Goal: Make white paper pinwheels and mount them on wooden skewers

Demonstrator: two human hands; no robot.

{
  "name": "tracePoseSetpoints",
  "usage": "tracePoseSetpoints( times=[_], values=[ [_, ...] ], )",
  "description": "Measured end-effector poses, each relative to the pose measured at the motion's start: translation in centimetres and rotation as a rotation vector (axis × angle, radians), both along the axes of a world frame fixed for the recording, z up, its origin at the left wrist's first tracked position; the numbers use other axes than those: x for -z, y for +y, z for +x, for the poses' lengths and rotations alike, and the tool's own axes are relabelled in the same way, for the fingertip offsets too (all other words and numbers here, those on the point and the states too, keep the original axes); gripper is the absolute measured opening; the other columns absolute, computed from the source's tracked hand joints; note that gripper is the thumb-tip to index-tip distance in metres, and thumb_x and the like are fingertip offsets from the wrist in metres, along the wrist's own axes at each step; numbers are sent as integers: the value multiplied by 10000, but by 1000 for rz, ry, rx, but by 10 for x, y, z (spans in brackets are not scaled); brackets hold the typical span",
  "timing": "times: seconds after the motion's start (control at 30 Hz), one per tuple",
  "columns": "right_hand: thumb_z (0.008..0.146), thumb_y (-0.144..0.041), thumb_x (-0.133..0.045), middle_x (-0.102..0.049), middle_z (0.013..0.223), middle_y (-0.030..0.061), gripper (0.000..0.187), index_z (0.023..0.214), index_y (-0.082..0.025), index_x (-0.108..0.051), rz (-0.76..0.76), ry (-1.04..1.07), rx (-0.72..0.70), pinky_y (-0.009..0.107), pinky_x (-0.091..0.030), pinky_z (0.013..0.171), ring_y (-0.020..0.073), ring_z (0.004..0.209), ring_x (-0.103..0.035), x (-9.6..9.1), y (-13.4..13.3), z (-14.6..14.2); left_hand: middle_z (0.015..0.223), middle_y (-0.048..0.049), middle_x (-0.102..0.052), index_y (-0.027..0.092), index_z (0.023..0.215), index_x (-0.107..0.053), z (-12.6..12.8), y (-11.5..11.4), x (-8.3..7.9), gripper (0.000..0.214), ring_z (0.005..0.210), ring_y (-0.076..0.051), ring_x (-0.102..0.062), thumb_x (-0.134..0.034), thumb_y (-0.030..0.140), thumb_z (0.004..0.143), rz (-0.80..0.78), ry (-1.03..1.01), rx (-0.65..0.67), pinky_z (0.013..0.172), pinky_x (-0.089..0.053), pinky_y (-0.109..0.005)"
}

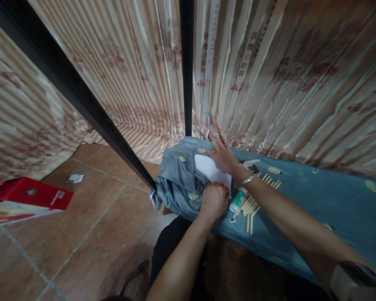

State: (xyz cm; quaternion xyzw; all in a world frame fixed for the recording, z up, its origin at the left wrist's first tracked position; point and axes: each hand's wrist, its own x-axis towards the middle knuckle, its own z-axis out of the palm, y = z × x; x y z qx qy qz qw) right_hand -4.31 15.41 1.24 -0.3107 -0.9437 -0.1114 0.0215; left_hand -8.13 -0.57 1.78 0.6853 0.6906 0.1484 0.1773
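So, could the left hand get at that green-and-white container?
Probably yes: the left hand is beside the container with nothing visible between them, though the right forearm crosses near its far end.

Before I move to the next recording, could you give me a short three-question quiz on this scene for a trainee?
1. Multiple choice: on the patterned cloth, what lies right beside the green-and-white bottle?
A. Wooden sticks
B. Scissors
C. A cup

2. True or false: the wrist of the right hand bears a silver bracelet.

3. Short answer: both hands are at the white sheet; which one is curled closed, with its fingers folded in?

Key
1. A
2. True
3. The left hand
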Motion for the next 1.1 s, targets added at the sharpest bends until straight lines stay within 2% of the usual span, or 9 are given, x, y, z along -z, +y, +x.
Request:
tracePoseSetpoints(
  times=[0.17,0.33,0.47,0.57,0.67,0.73,0.83,0.97,1.1],
  values=[
    [923,-90,-396,-415,1518,231,477,1367,-127,-565,1,124,5,512,-369,1065,370,1442,-311,-9,-31,38,975,-111,-749,137,907,-751,1,0,1,239,961,-233,-687,-512,143,901,32,22,7,884,-513,-330],
    [963,-184,-379,-424,1506,226,432,1347,-110,-564,-55,397,38,536,-412,1084,349,1425,-368,-10,-83,118,980,-99,-748,155,905,-757,0,1,-1,234,951,-218,-683,-523,159,905,61,13,-33,868,-511,-308],
    [998,-261,-379,-413,1537,147,432,1408,-200,-499,-93,519,102,521,-382,1142,300,1429,-388,-9,-135,186,951,-77,-751,174,871,-757,-3,0,1,187,946,-212,-683,-572,149,883,108,-39,-80,859,-513,-297],
    [997,-296,-401,-424,1535,118,443,1428,-227,-476,-107,568,177,496,-390,1147,291,1413,-420,-6,-173,229,923,-69,-754,183,842,-754,-4,-1,5,138,936,-214,-690,-622,148,864,216,-98,-111,863,-518,-304],
    [993,-330,-417,-444,1524,99,455,1439,-253,-467,-94,629,288,511,-416,1128,303,1389,-455,0,-206,259,880,-57,-754,191,801,-746,-4,-5,6,117,880,-200,-700,-659,122,837,374,-191,-114,842,-530,-298],
    [989,-348,-421,-449,1525,78,471,1457,-296,-444,-101,659,342,532,-436,1109,309,1371,-478,4,-224,271,870,-51,-756,193,801,-742,-3,-9,3,118,846,-186,-705,-660,115,838,482,-277,-113,818,-539,-290],
    [983,-383,-412,-466,1515,57,500,1483,-374,-398,-127,702,392,557,-465,1079,317,1347,-506,2,-247,278,900,-47,-763,196,831,-740,4,-17,-12,98,843,-173,-714,-656,156,859,625,-400,-91,813,-550,-286],
    [973,-377,-431,-506,1485,56,520,1491,-384,-384,-120,754,422,540,-493,1053,310,1333,-523,-10,-253,285,918,-36,-766,207,846,-739,27,-22,-41,115,860,-166,-720,-638,244,888,751,-514,-20,841,-561,-298],
    [971,-365,-436,-611,1370,123,449,1399,-249,-512,-63,723,429,512,-473,1067,298,1291,-563,-10,-213,299,883,-23,-765,207,819,-737,55,-20,-67,120,842,-155,-719,-642,241,883,831,-556,44,826,-564,-293]
  ],
)
